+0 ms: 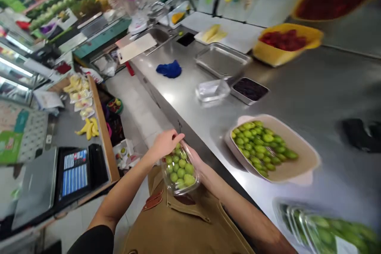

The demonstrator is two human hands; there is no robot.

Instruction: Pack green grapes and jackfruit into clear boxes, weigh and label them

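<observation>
A clear plastic box of round green grapes (179, 168) is held in front of my apron, tilted, with its far end raised. Over its far left corner lies my left hand (165, 143), gripping the edge. Along the right side my right hand (194, 156) supports the box, its fingers partly hidden behind it. To the right, on the steel counter, a pale pink tub (303, 162) contains loose green grapes (258, 145). Beyond it sit a small clear plastic box (212, 90) and a metal tray of dark berries (250, 89).
The steel counter (208, 127) runs along my right, its edge close to my right arm. On it are packed green fruit (330, 226), a yellow basket (268, 53) of red fruit, a metal tray (222, 59) and a blue cloth (169, 69). A desk with a screen (75, 170) stands left.
</observation>
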